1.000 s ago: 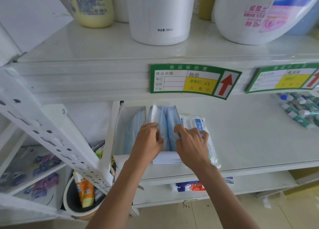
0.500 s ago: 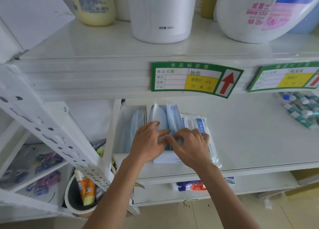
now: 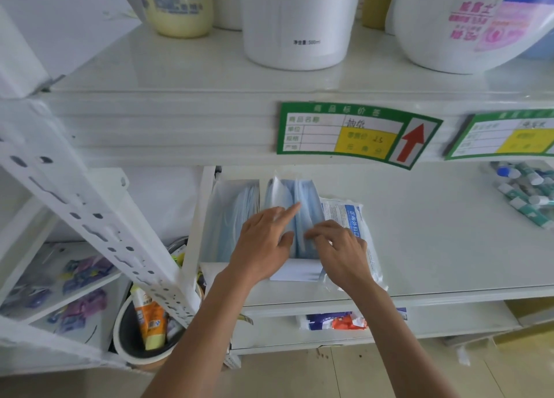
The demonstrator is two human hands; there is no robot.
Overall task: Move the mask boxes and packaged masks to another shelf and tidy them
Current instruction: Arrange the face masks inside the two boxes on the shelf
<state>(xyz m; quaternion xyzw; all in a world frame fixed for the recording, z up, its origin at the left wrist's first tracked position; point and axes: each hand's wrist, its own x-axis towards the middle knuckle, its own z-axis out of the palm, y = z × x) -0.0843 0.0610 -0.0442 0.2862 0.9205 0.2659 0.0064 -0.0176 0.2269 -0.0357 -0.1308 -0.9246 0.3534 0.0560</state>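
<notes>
Two bare hands work on the white lower shelf (image 3: 449, 247). The left hand (image 3: 263, 244) lies open, forefinger stretched toward 1 o'clock over upright clear-wrapped blue mask packs (image 3: 299, 205) standing in a white mask box (image 3: 295, 273). At its 3 o'clock the right hand (image 3: 341, 250), fingers curled, pinches those packs' edge. A flat printed mask packet (image 3: 356, 226) lies just beside them under that hand.

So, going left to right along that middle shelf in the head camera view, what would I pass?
Open white box of blue masks → upright clear packs of blue masks, with the left hand and right hand on them → flat white printed mask packet → small blue-capped tubes.
</notes>
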